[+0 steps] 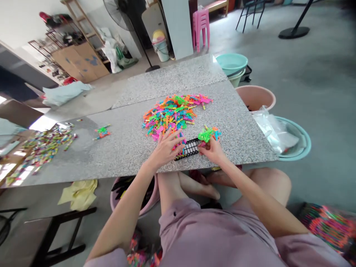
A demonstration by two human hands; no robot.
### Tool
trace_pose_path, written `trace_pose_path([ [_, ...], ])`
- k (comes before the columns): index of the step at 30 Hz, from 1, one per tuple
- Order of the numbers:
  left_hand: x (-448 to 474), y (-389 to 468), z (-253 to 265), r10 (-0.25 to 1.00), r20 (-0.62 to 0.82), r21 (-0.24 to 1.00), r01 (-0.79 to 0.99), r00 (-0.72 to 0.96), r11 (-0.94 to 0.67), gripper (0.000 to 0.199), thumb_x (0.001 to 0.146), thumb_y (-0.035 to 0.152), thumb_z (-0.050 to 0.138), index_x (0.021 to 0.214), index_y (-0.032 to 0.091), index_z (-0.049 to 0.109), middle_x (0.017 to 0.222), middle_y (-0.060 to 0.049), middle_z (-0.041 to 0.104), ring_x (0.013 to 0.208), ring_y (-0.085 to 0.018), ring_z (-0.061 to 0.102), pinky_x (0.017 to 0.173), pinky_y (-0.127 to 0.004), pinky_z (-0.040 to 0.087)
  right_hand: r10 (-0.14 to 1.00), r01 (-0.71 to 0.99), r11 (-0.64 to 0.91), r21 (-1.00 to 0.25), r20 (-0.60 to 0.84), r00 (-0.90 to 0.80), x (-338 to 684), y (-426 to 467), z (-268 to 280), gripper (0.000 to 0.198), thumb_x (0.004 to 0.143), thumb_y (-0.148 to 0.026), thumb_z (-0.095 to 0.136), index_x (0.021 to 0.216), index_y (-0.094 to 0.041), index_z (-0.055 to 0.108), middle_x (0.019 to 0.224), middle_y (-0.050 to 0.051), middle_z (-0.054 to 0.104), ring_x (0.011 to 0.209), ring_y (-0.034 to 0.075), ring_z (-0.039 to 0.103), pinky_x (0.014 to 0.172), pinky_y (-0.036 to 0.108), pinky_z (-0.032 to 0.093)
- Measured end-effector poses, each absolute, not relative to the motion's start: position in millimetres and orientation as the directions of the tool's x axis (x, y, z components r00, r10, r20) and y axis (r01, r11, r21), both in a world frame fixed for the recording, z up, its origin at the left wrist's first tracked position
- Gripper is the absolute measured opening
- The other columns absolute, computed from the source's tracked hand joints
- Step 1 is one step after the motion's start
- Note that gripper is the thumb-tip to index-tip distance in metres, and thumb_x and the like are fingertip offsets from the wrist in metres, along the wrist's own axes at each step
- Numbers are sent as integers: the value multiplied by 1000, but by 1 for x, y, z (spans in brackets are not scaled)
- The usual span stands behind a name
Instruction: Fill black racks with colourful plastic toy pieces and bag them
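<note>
A heap of small bright plastic pieces (174,113) in orange, pink, green and blue lies on the granite table (125,144). A black grid-like plastic tray (190,148) rests near the table's front edge. My left hand (167,146) lies with fingers spread on the near side of the heap, touching pieces and the left end of the tray. My right hand (211,150) pinches at the tray's right end, just below a small bunch of green and orange pieces (209,134).
A second spread of coloured pieces (41,148) covers the table's left end, with a small cluster (102,132) between. Basins (292,139) and buckets (256,97) stand to the right. A pink basket (147,196) sits under the table beside a yellow cloth (79,193).
</note>
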State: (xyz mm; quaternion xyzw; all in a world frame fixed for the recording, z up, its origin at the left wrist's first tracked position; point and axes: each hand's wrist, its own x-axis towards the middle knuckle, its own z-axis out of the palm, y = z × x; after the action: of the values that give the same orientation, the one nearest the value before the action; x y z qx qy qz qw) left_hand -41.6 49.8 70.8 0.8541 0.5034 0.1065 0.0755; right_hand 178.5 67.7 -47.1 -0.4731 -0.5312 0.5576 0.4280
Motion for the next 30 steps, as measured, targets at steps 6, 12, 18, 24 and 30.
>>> trace_pose_path([
  [6, -44, 52, 52, 851, 91, 196, 829, 516, -524, 37, 102, 34, 34, 122, 27, 63, 158, 1, 26, 149, -27, 7, 119, -57, 4, 985, 320, 49, -946, -7, -170, 139, 62, -69, 10, 80, -26, 64, 87, -20, 59, 83, 4, 71, 77, 20, 69, 72, 29, 51],
  [12, -42, 50, 52, 834, 154, 140, 824, 530, -550, 35, 101, 28, 36, 122, 26, 63, 159, 1, 24, 149, -28, 7, 120, -58, 1, 964, 732, 249, -635, 90, -249, 127, 63, -63, 12, 82, -25, 56, 84, -18, 66, 81, 7, 70, 80, 24, 66, 70, 28, 45],
  [18, -37, 54, 53, 769, 116, 139, 756, 629, -640, 45, 100, 30, 41, 144, 25, 41, 151, -4, 41, 147, -27, 19, 120, -58, 4, 947, 819, 275, -503, -4, -321, 123, 67, -43, 26, 82, -27, 57, 104, -13, 62, 85, 12, 71, 78, 27, 66, 67, 30, 43],
  [24, -42, 56, 48, 791, 95, 116, 783, 604, -612, 48, 99, 40, 44, 142, 22, 45, 151, -9, 40, 145, -28, 25, 119, -51, 20, 934, 849, 262, -458, -101, -343, 105, 68, -33, 28, 85, -25, 55, 109, -13, 60, 90, 15, 70, 81, 27, 66, 69, 31, 44],
  [30, -46, 59, 42, 760, 165, 8, 770, 628, -638, 40, 95, 41, 52, 129, 21, 57, 145, -11, 47, 143, -32, 29, 115, -55, 27, 846, 680, 463, -569, 53, -531, 147, 91, -42, 29, 82, -13, 62, 111, -15, 59, 99, 9, 68, 93, 23, 63, 78, 28, 46],
])
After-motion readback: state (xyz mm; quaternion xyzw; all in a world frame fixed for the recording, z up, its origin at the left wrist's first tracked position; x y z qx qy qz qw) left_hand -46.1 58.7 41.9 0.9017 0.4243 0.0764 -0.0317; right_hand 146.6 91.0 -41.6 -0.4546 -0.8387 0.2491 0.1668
